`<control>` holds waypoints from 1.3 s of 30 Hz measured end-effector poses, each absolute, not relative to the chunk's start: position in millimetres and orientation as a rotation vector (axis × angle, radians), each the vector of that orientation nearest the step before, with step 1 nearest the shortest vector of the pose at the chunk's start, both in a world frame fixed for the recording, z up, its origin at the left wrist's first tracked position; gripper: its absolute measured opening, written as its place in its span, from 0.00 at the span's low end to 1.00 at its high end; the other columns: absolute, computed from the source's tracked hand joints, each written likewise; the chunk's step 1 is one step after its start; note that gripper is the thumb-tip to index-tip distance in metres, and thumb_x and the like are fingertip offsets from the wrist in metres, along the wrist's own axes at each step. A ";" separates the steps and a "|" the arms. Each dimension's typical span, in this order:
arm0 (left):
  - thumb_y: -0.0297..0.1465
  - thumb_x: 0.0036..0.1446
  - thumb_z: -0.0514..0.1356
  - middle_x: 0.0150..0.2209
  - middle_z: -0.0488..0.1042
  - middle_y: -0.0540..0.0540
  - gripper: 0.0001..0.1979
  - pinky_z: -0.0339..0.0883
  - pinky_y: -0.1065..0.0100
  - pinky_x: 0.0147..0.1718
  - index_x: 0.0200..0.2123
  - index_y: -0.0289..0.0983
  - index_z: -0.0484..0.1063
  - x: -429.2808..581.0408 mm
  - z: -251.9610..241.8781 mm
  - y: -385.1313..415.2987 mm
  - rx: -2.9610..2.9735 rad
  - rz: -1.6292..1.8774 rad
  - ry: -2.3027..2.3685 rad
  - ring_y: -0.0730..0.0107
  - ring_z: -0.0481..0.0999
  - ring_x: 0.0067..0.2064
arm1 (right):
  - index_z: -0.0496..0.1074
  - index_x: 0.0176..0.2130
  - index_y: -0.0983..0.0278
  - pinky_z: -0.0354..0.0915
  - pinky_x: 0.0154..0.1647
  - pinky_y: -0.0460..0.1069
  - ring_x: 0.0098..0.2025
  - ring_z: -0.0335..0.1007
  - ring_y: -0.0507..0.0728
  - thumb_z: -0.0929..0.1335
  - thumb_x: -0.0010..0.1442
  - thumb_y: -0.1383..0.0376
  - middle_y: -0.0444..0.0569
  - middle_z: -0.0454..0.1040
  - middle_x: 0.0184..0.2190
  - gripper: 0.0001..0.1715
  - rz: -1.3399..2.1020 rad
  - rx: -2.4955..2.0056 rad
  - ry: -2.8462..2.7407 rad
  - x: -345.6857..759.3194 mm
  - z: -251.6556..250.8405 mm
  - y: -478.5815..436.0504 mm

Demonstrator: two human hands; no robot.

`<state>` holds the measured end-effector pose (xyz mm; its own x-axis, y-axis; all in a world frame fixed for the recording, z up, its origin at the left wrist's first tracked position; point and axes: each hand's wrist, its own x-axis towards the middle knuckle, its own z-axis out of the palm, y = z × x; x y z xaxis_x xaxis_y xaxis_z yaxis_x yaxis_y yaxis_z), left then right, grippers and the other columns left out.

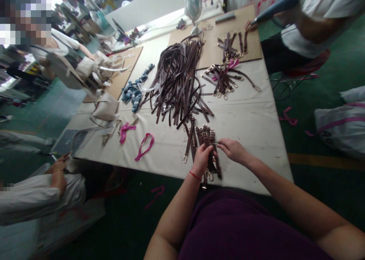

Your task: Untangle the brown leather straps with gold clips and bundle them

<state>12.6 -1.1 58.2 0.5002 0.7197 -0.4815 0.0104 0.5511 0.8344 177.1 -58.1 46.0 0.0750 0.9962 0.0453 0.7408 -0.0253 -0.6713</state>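
Near the front edge of the table, my left hand (pixel 203 158) is closed around brown leather straps (pixel 205 133) with metal buckles at their far ends. Metal clasps dangle below that hand, close to my body. Just to the right, my right hand (pixel 233 149) is pinched by the upper part of these straps. A small, thin thing shows at its fingertips, too small to name. More brown straps, one ending in a metal clasp, lie against the left side of the held ones. Beyond them spreads a large heap of long brown straps (pixel 179 77).
Finished-looking straps with clasps (pixel 224 77) lie to the right, and a round fan-like object (pixel 193 7) stands behind. Blue bundles (pixel 132 92), a pink ribbon (pixel 145 146) and a pale bag (pixel 105 107) are left. Co-workers sit or stand at the left and right edges.
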 end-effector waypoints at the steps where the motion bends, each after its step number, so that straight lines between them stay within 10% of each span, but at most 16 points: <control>1: 0.43 0.48 0.65 0.22 0.71 0.51 0.21 0.63 0.75 0.19 0.39 0.34 0.67 12.8 58.1 -1.4 0.889 0.498 0.952 0.76 0.69 0.20 | 0.72 0.40 0.63 0.61 0.39 0.50 0.38 0.69 0.58 0.60 0.67 0.58 0.52 0.75 0.37 0.15 0.623 -1.807 -1.706 177.2 45.3 -57.8; 19: 0.41 0.53 0.61 0.22 0.71 0.52 0.18 0.63 0.75 0.17 0.43 0.37 0.67 20.7 63.4 -7.4 1.074 0.543 0.985 0.76 0.68 0.18 | 0.68 0.27 0.66 0.50 0.20 0.45 0.20 0.51 0.47 0.72 0.45 0.47 0.39 0.61 0.18 0.25 1.160 -1.449 -0.592 152.3 44.0 -35.5; 39: 0.40 0.53 0.61 0.22 0.71 0.52 0.16 0.62 0.75 0.18 0.41 0.37 0.67 19.0 62.3 -10.2 1.093 0.533 1.050 0.77 0.68 0.18 | 0.63 0.27 0.64 0.49 0.18 0.43 0.19 0.50 0.46 0.69 0.47 0.55 0.37 0.60 0.19 0.16 1.230 -1.396 -0.508 150.1 39.3 -37.1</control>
